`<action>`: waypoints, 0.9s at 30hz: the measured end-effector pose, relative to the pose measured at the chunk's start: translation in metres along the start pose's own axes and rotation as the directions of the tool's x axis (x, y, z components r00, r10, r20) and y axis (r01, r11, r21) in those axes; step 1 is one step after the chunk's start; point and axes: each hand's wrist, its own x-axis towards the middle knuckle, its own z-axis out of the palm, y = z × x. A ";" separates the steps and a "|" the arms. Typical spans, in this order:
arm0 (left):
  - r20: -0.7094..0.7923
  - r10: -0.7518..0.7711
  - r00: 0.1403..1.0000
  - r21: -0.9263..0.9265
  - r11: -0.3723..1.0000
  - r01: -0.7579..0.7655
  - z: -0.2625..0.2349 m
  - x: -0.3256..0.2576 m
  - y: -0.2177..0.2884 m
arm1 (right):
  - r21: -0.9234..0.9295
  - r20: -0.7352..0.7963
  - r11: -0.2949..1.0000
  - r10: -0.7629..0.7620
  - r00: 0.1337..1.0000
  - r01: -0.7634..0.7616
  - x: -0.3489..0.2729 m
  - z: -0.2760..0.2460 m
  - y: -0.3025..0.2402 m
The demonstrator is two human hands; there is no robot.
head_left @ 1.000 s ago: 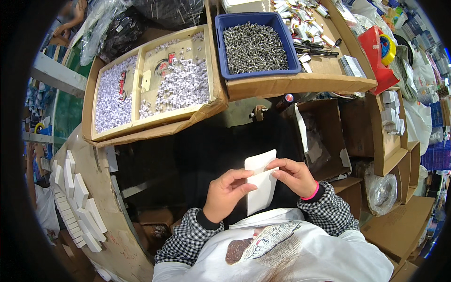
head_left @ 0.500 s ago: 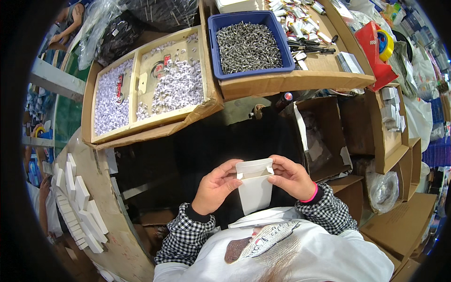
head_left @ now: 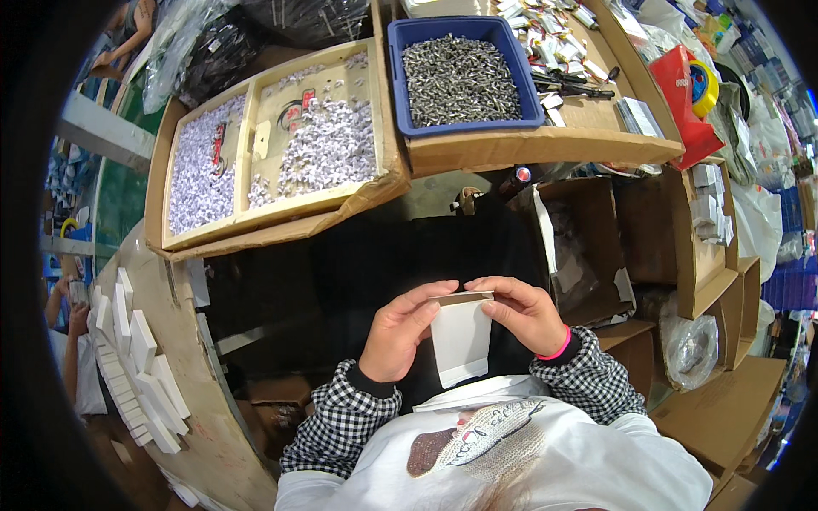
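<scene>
Between my hands, in front of my body, is a small white cardboard box [head_left: 461,341]. My left hand [head_left: 399,334] pinches its upper left corner, thumb on the near face and fingers behind the top edge. The upper right corner is gripped the same way by my right hand [head_left: 526,319], which has a pink band at the wrist. Fingers of both hands meet near the box's top flap, which lies mostly behind them. A narrow dark gap shows under the top edge. The inside of the box is hidden.
Ahead stand a wooden tray [head_left: 241,223] of small white pieces and a blue bin [head_left: 465,130] of metal parts. White boxes [head_left: 143,342] lie stacked on the left table. Open cartons [head_left: 626,247] sit at the right. Another person's arm [head_left: 136,38] shows far left.
The box's top flap, raised and plainly visible before, is now tipped away or folded down. My fingers have moved inward over the top edge, and the box face has tilted slightly.
</scene>
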 end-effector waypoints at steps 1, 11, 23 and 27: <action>-0.029 0.057 0.998 0.090 0.994 -0.054 -0.001 0.004 -0.004 | -0.031 0.006 0.999 -0.008 1.000 0.008 0.001 0.000 0.000; -0.031 0.064 0.997 0.077 0.995 -0.061 0.005 -0.005 -0.019 | -0.098 0.195 0.991 0.114 0.974 -0.096 0.014 -0.017 -0.022; 0.227 0.021 0.974 -0.038 0.999 -0.013 0.009 0.009 -0.024 | -0.396 0.290 0.887 -0.124 0.949 0.236 0.019 -0.012 -0.044; 0.470 -0.247 0.847 0.096 0.969 0.229 0.000 0.011 -0.030 | -0.422 0.291 0.860 -0.170 0.941 0.286 0.016 -0.007 -0.040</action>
